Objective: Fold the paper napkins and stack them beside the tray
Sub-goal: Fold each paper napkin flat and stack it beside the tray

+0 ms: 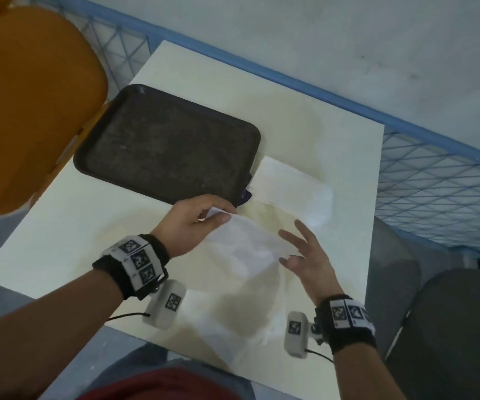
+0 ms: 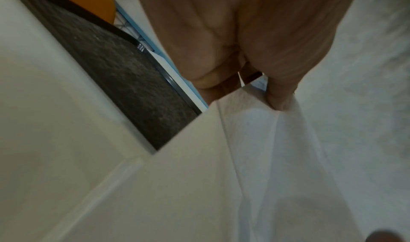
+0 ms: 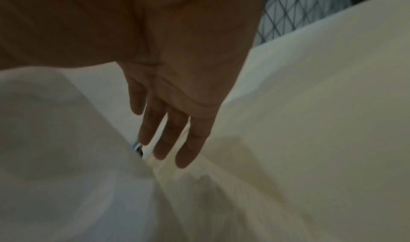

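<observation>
- Nearest the head camera was the right hand [image 1: 305, 252], fingers [image 3: 168, 137] straight and spread, holding nothing, hovering just beside the loose end of the napkin [image 1: 247, 243].
- The left hand [image 1: 195, 220] pinched the napkin's far corner between thumb and fingers [image 2: 279, 95], so the sheet hung slack above the worktop [image 1: 319, 116], close to the near right corner of the dark tray [image 1: 166, 145].
- One folded napkin [image 1: 290, 186] already lay flat on the worktop just right of the tray (the spot where the stack belongs, I judged).
- Whether the held sheet was already creased once could not be made out; it was blurred in every view.
- To fold well, the free hand should probably catch the dangling corner, bring it to the pinched one, and match edges before pressing.
- The crease would be best set by laying the sheet on bare worktop and running flat fingers along the fold.
- Thin paper tears and drifts easily, so a light pinch and slow lowering seemed wise.
</observation>
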`<state>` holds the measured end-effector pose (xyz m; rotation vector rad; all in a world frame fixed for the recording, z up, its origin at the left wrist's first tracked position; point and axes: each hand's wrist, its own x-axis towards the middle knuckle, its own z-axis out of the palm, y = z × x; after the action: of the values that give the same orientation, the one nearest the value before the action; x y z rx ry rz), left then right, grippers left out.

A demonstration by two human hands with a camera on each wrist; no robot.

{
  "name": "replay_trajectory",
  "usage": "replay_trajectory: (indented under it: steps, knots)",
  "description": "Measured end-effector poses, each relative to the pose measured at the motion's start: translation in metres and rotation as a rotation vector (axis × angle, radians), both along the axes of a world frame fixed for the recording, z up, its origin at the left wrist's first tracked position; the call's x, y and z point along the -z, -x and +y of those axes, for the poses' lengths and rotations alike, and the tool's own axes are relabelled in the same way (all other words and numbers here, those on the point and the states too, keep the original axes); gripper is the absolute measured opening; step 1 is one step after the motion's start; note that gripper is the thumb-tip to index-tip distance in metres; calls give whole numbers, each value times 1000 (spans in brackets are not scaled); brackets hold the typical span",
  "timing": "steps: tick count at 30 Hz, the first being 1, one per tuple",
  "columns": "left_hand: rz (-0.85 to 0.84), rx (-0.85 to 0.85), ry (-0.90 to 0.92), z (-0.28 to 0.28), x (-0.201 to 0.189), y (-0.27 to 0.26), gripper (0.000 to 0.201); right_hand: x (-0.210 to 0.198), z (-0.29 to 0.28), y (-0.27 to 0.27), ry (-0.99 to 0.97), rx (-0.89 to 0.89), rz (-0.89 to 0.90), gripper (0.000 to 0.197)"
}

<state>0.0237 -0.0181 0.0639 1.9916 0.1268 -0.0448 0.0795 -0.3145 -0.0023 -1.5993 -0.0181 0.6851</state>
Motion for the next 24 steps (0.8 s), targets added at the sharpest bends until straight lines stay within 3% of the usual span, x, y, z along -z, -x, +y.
replay_trajectory:
  steps: [2, 4, 7, 9, 11, 13, 16, 17, 21, 24]
  knots:
    - [-15, 3, 79, 1, -6, -5, 13, 1, 15, 19, 56, 52, 47, 82]
    - [-5, -48, 104, 3, -10, -9, 13, -4, 31, 32, 144, 125, 6, 50]
    - [182, -121, 243, 13, -9, -8, 37, -17, 43, 42, 193, 237, -56, 19]
    - [398, -21, 423, 19, 1, 0, 51, -23, 44, 49, 168, 297, -75, 18]
    - [511, 108, 434, 24, 12, 12, 38, -26, 42, 56, 154, 330, -70, 19]
    - [508, 137, 442, 27, 18, 21, 25, -29, 39, 64, 210, 337, -90, 18]
    - [463, 146, 487, 30, 20, 26, 24, -35, 35, 72, 260, 363, -123, 10]
    - [444, 153, 483, 30, 19, 27, 24, -39, 33, 74, 215, 360, -131, 9]
    - [349, 130, 401, 30, 10, 27, 26, -52, 28, 81, -172, 439, -40, 43]
    - [350, 133, 416, 27, 12, 27, 32, -50, 21, 86, -258, 487, 37, 34]
